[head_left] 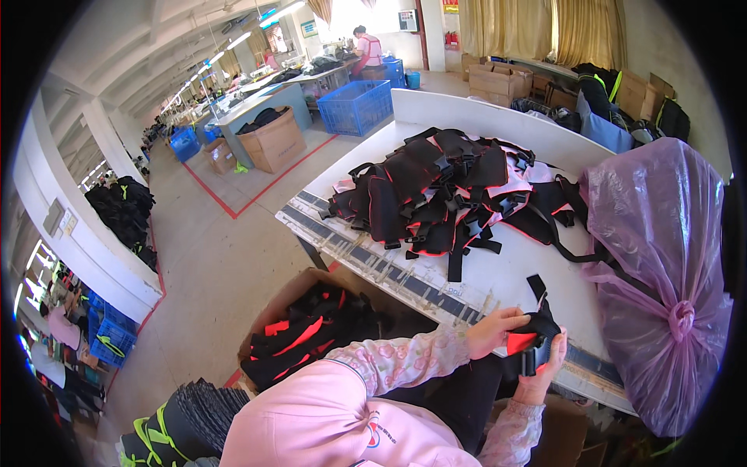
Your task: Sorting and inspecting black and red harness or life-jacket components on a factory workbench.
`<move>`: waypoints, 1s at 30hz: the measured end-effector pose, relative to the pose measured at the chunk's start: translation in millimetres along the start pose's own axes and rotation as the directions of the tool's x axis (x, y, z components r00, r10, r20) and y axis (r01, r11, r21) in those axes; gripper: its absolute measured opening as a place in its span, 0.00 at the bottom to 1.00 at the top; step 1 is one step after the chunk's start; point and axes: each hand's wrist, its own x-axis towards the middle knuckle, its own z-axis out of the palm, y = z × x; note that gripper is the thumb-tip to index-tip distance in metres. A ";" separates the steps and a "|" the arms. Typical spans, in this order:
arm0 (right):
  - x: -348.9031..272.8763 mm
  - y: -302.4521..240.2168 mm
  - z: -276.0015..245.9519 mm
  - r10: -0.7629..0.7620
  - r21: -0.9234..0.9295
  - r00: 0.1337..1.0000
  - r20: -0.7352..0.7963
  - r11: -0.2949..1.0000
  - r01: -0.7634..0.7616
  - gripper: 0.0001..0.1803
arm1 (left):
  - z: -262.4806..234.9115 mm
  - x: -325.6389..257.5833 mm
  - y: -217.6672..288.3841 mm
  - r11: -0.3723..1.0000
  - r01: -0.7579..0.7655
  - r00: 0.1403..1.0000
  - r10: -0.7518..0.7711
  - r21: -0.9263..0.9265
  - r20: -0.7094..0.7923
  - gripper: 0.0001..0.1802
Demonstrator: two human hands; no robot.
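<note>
Over the near edge of the white table [545, 272], both my hands grip one black fabric strap piece [542, 325] with red-orange lining and a black plastic buckle. My left hand [498, 328] pinches its upper left side with thumb and fingers. Around the right side and beside the buckle, my right hand [551, 359] is closed. One strap end sticks up past my fingers. A large heap of similar black pieces with red edging and buckles [436, 183] lies farther back on the table.
A tied purple plastic bag [657, 257] bulges at the table's right. Below the table's left edge stands a cardboard box [261, 311] of black and red pieces. Stacked black pieces with neon-green straps [183, 424] are at lower left. A blue crate [356, 107] sits beyond.
</note>
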 end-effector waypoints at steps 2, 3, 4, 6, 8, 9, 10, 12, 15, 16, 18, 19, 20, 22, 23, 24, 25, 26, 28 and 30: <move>0.0 -1.3 -5.5 0.002 0.004 0.998 -0.060 1.000 -0.002 0.09 | 7.8 -9.3 -3.4 0.959 0.221 0.956 -0.249 -0.179 -0.156 0.12; 0.4 -1.8 -15.9 -0.007 -0.053 0.999 0.036 0.999 0.009 0.08 | 7.0 -12.3 -8.2 0.956 0.217 0.952 -0.252 -0.200 -0.171 0.14; 0.8 -1.1 -21.0 -0.011 -0.108 0.991 0.131 0.994 0.025 0.07 | 5.6 -15.7 -9.4 0.957 0.214 0.953 -0.249 -0.198 -0.175 0.14; -0.4 1.6 -20.9 -0.055 -0.156 0.996 0.065 0.986 0.064 0.07 | 4.0 -20.3 -11.1 0.981 0.163 0.957 -0.183 -0.104 -0.226 0.15; -1.1 6.6 -27.7 -0.156 -0.310 0.986 0.060 0.936 0.167 0.05 | 1.7 -20.7 -14.4 0.982 0.135 0.951 -0.167 -0.134 -0.261 0.15; -1.5 8.6 -28.5 -0.157 -0.309 0.986 0.061 0.936 0.168 0.05 | 0.4 -20.4 -15.7 0.981 0.101 0.944 -0.148 -0.169 -0.296 0.16; -1.9 9.8 -27.5 -0.192 -0.448 0.980 0.055 0.872 0.196 0.05 | -0.8 -19.0 -15.7 0.977 0.066 0.935 -0.131 -0.201 -0.329 0.17; -4.7 9.8 -31.3 -0.255 -0.589 0.966 0.045 0.774 0.232 0.05 | -0.6 -10.9 -4.6 0.944 0.069 0.971 -0.137 -0.323 -0.195 0.18; -0.1 21.1 -32.6 -0.235 -0.691 0.968 0.089 0.685 0.230 0.05 | -6.2 -1.3 3.6 0.879 0.042 0.986 0.041 -0.475 0.164 0.23; 7.0 22.1 -27.3 -0.211 -0.666 0.968 0.138 0.703 0.249 0.06 | -8.5 -1.7 9.9 0.873 0.068 0.973 0.050 -0.483 0.227 0.23; 58.7 2.2 -7.6 0.163 -0.871 0.938 0.305 0.447 0.205 0.11 | -30.6 -4.2 30.8 0.921 -0.068 0.987 0.117 -0.384 0.106 0.24; 91.4 -8.6 15.0 0.215 -0.916 0.952 0.216 0.382 0.122 0.18 | -38.5 -11.6 43.5 0.910 -0.047 0.984 0.112 -0.412 0.135 0.24; 130.6 -15.5 38.3 0.111 -0.884 0.911 0.397 0.312 0.347 0.25 | -43.1 -21.7 63.2 0.900 -0.035 0.981 0.113 -0.434 0.155 0.25; 200.0 -59.8 121.8 0.073 -0.844 0.841 0.536 0.022 0.536 0.34 | -55.7 -23.7 62.3 0.902 -0.154 0.988 0.146 -0.402 -0.051 0.27; 276.7 -77.1 102.2 0.002 -0.674 0.734 0.679 -0.394 0.625 0.36 | -38.0 -13.0 51.6 0.947 -0.202 0.975 0.219 -0.250 0.044 0.28; 286.2 -76.8 172.4 0.009 -0.760 0.816 0.578 -0.360 0.542 0.38 | -63.1 -24.7 55.4 0.898 -0.174 0.983 0.179 -0.405 -0.025 0.29; 286.5 -94.8 224.5 0.109 -0.839 0.898 0.427 -0.322 0.438 0.39 | -61.9 -36.1 57.6 0.917 -0.252 0.966 0.256 -0.308 -0.029 0.28; 289.6 -112.8 253.9 0.206 -0.897 0.943 0.263 -0.308 0.318 0.40 | -54.8 -41.6 58.9 0.920 -0.328 0.943 0.333 -0.215 -0.013 0.28; 293.7 -122.6 268.5 0.181 -0.870 0.935 0.305 -0.347 0.351 0.39 | -63.2 -37.8 58.9 0.874 -0.204 0.978 0.198 -0.441 -0.060 0.28; 299.7 -111.0 263.3 0.196 -0.839 0.926 0.322 -0.395 0.375 0.39 | -63.4 -34.1 58.6 0.857 -0.201 0.977 0.209 -0.475 -0.036 0.28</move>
